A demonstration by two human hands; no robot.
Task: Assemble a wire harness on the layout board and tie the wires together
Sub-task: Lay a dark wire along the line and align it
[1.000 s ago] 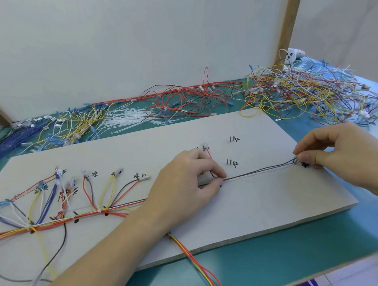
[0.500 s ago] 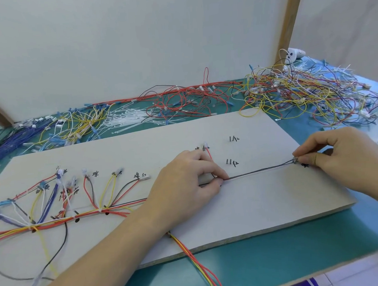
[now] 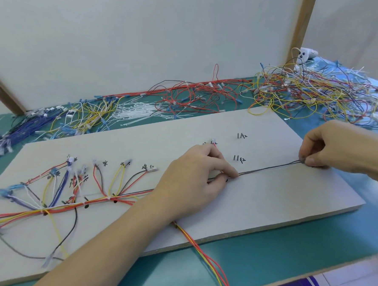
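Grey wires (image 3: 267, 168) stretch along the layout board (image 3: 264, 195): your left hand (image 3: 197, 180) pinches them, right hand (image 3: 330, 147) pinches their end; seat it next.

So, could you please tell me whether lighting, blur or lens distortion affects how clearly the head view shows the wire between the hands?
Head view: lighting is soft and even, with no glare on the layout board; the dark wire between left hand and right hand reads sharply; wide-angle distortion bends the board's edges, and the handwritten labels are slightly soft.
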